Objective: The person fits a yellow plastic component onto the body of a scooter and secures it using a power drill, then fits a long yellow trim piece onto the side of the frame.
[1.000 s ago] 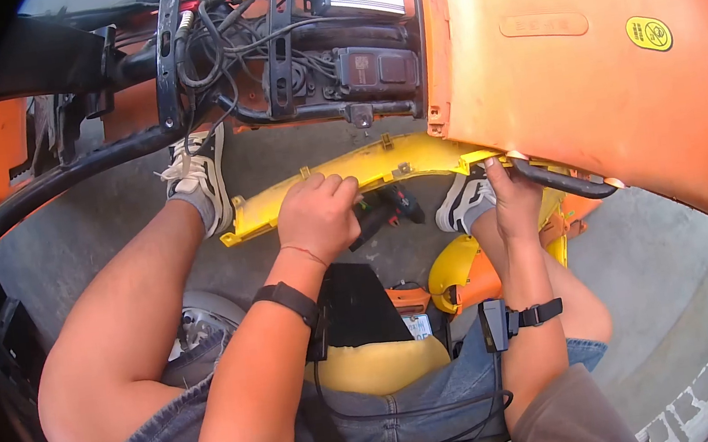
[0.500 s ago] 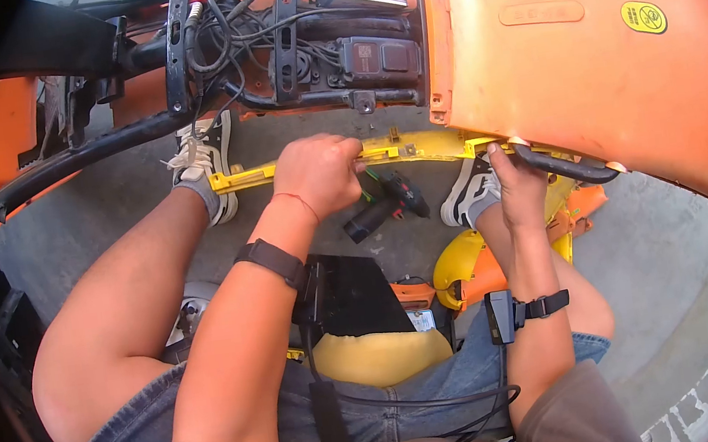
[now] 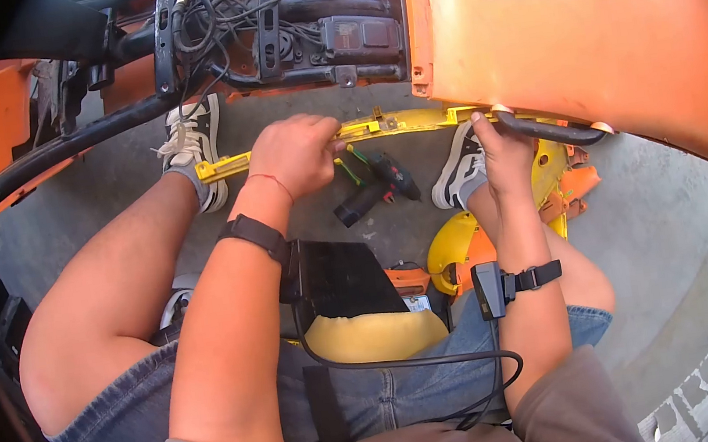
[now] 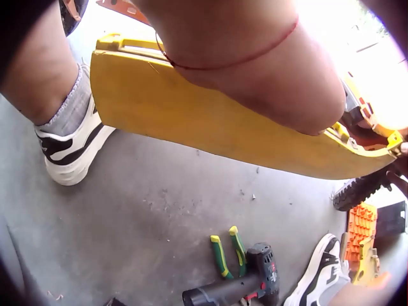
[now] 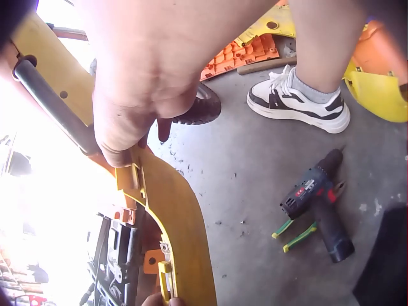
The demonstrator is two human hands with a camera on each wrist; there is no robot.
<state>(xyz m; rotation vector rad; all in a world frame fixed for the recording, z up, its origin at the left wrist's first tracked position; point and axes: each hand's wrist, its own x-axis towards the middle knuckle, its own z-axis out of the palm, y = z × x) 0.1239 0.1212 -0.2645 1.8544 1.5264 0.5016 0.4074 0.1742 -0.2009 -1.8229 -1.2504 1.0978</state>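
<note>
A long curved yellow plastic panel (image 3: 399, 123) with clips along its edge spans the space between the legs, below the vehicle frame. My left hand (image 3: 293, 153) grips its upper edge left of the middle, fingers curled over it. In the left wrist view the panel's smooth outer face (image 4: 210, 127) shows. My right hand (image 3: 505, 154) pinches the panel's right end, thumb on top, beside a black grab handle (image 3: 555, 130) on the orange body (image 3: 560, 28). From the right wrist view, the panel (image 5: 185, 217) curves away from that hand, with left fingertips at its far part.
A cordless drill (image 5: 319, 197) and green-yellow handled pliers (image 4: 228, 252) lie on the concrete floor between the shoes. Yellow and orange body parts (image 3: 464, 252) lie beside the right leg. Cables (image 3: 211, 26) and a black frame tube (image 3: 79, 144) run above.
The panel has turned from showing its broad inner face to nearly edge-on, as my left hand rolled with it. My right hand keeps its place at the right end.
</note>
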